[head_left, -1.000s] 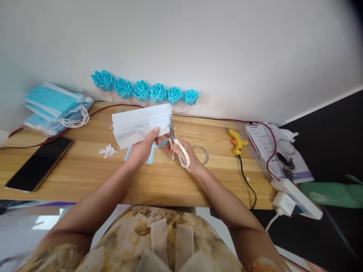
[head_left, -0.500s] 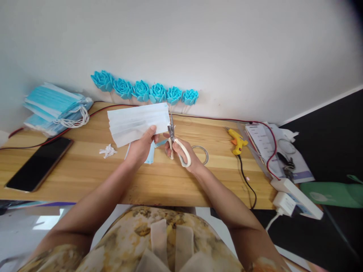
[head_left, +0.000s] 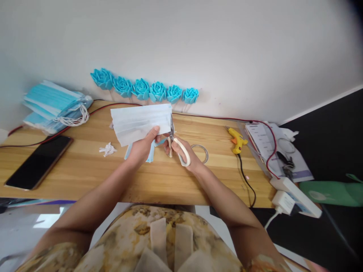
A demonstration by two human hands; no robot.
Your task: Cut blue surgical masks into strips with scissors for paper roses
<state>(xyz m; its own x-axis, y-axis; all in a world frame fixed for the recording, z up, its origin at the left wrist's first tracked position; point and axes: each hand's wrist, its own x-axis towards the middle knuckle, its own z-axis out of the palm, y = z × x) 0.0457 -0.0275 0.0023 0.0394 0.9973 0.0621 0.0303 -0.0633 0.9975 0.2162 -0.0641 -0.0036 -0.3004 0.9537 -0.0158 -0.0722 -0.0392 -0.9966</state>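
My left hand [head_left: 143, 148] pinches the lower edge of a pale, pleated face mask [head_left: 138, 120], thumb on top, holding it above the table. No ear loops show on the mask. In my right hand [head_left: 185, 153] are scissors [head_left: 181, 149] with cream handles, my fingers through the loops. Their blades point away from me, along the mask's right edge. Under my hands, light blue pieces of mask material [head_left: 151, 154] lie partly hidden on the wooden table [head_left: 170, 185]. A small heap of white scraps [head_left: 107, 149] rests left of my left hand.
Several blue flowers [head_left: 141, 89] stand along the wall. A stack of masks [head_left: 53, 104] and a phone [head_left: 39, 162] lie at left. Right are a tape roll [head_left: 206, 154], a yellow glue gun [head_left: 237, 141], papers [head_left: 262, 147], a power strip [head_left: 297, 198] and a green bottle [head_left: 331, 193].
The mask has shifted slightly to the right against the scissors. Its ragged right edge now looks straighter, and the blades lie closer together along it.
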